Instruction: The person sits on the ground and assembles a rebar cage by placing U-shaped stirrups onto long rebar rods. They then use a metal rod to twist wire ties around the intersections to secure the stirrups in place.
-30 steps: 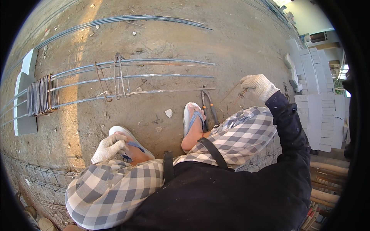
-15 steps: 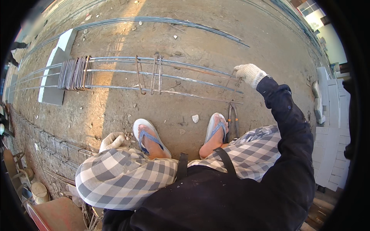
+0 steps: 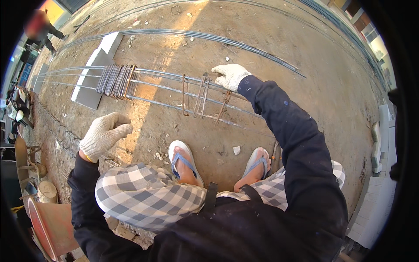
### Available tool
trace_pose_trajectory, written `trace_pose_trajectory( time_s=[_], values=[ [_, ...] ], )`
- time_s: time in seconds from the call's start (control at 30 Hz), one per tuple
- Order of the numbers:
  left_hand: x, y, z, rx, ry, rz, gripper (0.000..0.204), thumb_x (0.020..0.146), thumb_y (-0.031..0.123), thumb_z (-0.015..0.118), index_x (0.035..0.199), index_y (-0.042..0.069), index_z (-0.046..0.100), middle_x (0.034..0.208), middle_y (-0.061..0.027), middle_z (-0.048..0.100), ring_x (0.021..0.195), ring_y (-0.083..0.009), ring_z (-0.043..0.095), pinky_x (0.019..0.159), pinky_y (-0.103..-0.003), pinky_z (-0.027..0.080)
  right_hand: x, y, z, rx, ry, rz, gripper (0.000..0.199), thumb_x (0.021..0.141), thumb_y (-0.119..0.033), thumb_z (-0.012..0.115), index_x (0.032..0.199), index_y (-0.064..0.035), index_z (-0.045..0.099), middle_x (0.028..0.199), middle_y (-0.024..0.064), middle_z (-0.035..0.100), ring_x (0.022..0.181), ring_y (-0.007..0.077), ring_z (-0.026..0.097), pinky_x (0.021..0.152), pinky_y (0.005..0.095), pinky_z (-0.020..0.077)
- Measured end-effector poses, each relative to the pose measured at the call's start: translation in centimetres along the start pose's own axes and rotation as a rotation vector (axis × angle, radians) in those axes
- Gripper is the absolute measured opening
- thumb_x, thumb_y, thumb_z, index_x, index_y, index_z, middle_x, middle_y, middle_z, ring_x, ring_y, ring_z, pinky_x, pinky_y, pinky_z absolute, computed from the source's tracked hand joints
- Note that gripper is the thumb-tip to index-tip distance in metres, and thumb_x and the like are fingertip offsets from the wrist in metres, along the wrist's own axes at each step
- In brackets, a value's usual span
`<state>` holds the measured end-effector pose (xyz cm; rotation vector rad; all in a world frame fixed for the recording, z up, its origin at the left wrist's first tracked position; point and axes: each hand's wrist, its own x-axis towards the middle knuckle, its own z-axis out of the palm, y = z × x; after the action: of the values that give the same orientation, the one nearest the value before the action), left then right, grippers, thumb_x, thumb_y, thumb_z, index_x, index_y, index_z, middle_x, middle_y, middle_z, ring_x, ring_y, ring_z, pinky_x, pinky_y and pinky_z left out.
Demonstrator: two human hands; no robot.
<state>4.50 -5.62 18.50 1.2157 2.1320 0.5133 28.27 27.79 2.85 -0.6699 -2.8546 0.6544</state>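
My right hand [image 3: 232, 77], in a whitish knitted glove, is just above the far rods of a long bundle of steel reinforcing bars [image 3: 161, 88]. Its thumb and forefinger are apart, with nothing seen between them. A rusty wire stirrup [image 3: 223, 107] hangs tilted on the bars beside that wrist; two more stirrups [image 3: 185, 94] [image 3: 201, 97] stand to its left. My left hand [image 3: 104, 134], gloved alike, hovers above the ground left of my feet. Its fingers are loosely bent, the thumb held off, and no object shows in it. Further left, a tight pack of stirrups [image 3: 115, 82] encircles the bars.
Pale blocks [image 3: 89, 89] prop the bars at left. Pincers [image 3: 274, 150] lie partly hidden under my right arm. More rods [image 3: 200, 34] run behind. A person [image 3: 43, 32] stands far left; a reddish tub [image 3: 50, 222] is at lower left and white blocks [image 3: 371, 205] at right.
My right hand has moved left along the bars, and a stirrup from their right ends now hangs further left. My left hand has risen from beside my knee. The view has shifted.
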Motion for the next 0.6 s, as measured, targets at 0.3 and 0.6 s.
trace_pose_trajectory(
  time_s=[0.3, 0.6],
  values=[
    [11.7, 7.5, 17.7, 0.569, -0.080, 0.262, 0.042, 0.086, 0.041, 0.063, 0.089, -0.001, 0.065, 0.085, -0.0246, 0.067, 0.085, -0.0418, 0.065, 0.075, -0.047, 0.052, 1.6, 4.5, 4.1, 0.170, 0.060, 0.035, 0.026, 0.084, -0.031, 0.064, 0.103, -0.0164, 0.074, 0.108, 0.0090, 0.071, 0.105, 0.0307, 0.063, 0.093, 0.0405, 0.0501],
    [16.5, 5.8, 23.7, 0.519, 0.128, 0.205, 0.026, 0.086, 0.028, 0.061, 0.090, 0.002, 0.063, 0.091, -0.0220, 0.068, 0.092, -0.0375, 0.066, 0.081, -0.045, 0.052, 3.4, 3.8, 3.8, 0.222, 0.008, 0.260, 0.025, 0.080, -0.032, 0.071, 0.096, -0.0128, 0.078, 0.095, 0.0092, 0.074, 0.092, 0.0246, 0.070, 0.084, 0.0320, 0.0531]
  ],
)
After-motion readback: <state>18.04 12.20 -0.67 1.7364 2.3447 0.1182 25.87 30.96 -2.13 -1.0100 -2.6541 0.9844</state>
